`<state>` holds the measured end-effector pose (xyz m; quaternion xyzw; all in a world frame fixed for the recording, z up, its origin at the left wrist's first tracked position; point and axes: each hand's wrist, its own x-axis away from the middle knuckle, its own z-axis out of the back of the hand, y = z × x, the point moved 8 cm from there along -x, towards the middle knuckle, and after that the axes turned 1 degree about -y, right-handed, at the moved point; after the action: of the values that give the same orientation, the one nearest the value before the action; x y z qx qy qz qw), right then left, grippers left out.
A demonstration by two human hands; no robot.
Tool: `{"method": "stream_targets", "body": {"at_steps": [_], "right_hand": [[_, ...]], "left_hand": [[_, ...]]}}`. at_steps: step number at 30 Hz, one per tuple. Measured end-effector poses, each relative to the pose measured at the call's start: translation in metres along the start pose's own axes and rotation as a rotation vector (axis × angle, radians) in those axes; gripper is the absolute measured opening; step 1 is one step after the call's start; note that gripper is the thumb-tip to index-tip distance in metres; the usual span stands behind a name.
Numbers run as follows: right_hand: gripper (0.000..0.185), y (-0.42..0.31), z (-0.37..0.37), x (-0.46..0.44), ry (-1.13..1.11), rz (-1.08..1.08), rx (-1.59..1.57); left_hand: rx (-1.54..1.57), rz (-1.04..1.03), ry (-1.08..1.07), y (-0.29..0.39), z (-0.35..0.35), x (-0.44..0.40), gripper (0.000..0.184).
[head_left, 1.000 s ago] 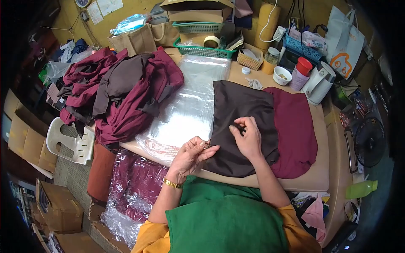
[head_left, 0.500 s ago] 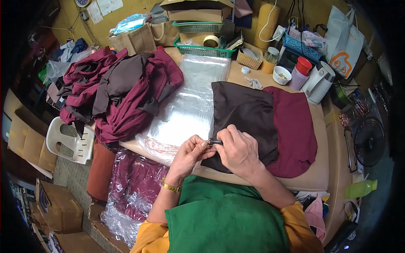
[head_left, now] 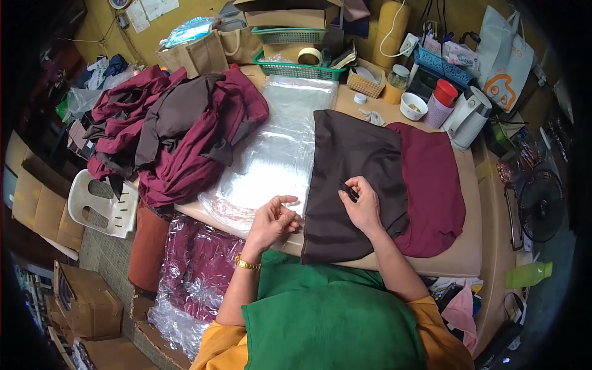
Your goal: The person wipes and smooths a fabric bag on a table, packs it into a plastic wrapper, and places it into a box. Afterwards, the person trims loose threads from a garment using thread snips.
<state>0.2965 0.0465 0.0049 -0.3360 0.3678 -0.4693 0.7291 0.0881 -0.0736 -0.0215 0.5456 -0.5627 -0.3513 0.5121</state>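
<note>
A dark brown cloth (head_left: 345, 148) lies flat on the padded table in front of me, with a maroon cloth (head_left: 431, 191) showing at its right side. My right hand (head_left: 362, 206) is closed on a small black tool (head_left: 350, 192) above the brown cloth; its exact kind is hard to make out. Just left of the cloth's edge, my left hand (head_left: 272, 223) is raised with bent fingers apart, and nothing shows in it. Beneath and beyond it is a stack of clear plastic bags (head_left: 271, 154).
A heap of maroon and brown garments (head_left: 185, 129) covers the table's left side. Plastic-wrapped maroon pieces (head_left: 203, 259) sit below the front edge. At the back are a green basket (head_left: 299, 71), a white bowl (head_left: 413, 108) and an electric kettle (head_left: 467, 117).
My hands have parted. The right one has moved right with the black tool, over the brown cloth; the left has let go near the cloth's edge and drawn slightly left.
</note>
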Motion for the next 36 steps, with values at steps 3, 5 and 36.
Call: {"method": "stream_targets", "body": {"at_steps": [3, 5, 36], "right_hand": [[0.019, -0.005, -0.001, 0.001, -0.010, -0.004, 0.029], [0.018, -0.007, -0.003, 0.002, 0.011, 0.064, 0.048], [0.027, -0.116, 0.014, 0.031, -0.048, 0.382, 0.188]], "left_hand": [[-0.144, 0.040, -0.029, -0.001, -0.002, -0.004, 0.027], [-0.207, 0.040, -0.043, 0.006, -0.009, -0.006, 0.031], [0.251, -0.149, 0.091, 0.023, -0.021, 0.006, 0.014]]}}
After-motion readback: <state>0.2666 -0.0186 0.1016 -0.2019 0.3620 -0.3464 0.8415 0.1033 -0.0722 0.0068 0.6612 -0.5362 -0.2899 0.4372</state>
